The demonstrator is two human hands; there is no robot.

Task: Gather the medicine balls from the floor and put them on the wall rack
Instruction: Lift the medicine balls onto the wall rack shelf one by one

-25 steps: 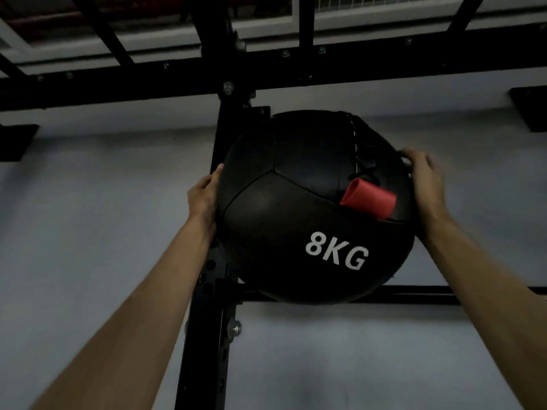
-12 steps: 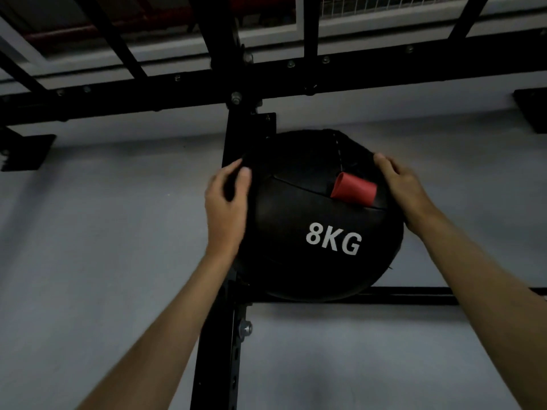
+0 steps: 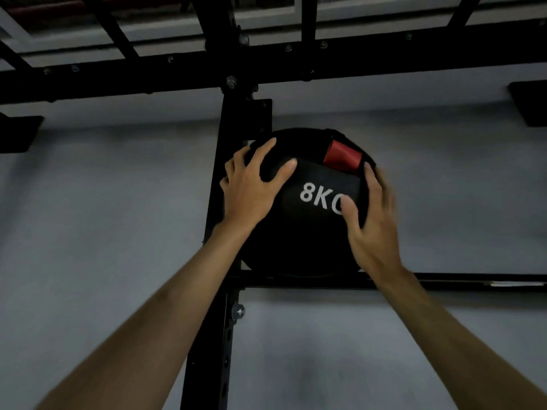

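A black medicine ball (image 3: 307,235) marked "8KG", with a red tag (image 3: 342,157) near its top, sits high on the wall rack. It rests on the rack's thin horizontal bar (image 3: 458,281), between the black upright post (image 3: 213,335) and the grey wall. My left hand (image 3: 251,190) lies spread on the ball's upper left face, beside the post. On the right face, my right hand (image 3: 373,220) presses with fingers apart, its thumb covering part of the lettering. Both arms reach up from below.
A thick black cross beam (image 3: 384,66) runs above the ball, with more black bars going up toward the ceiling. Black wall brackets (image 3: 529,103) (image 3: 17,133) stick out at the far right and far left. Bare grey wall (image 3: 88,232) surrounds the rack.
The ball has gone back and down onto the rack bar, against the wall. Both hands slid from the ball's sides onto its front face.
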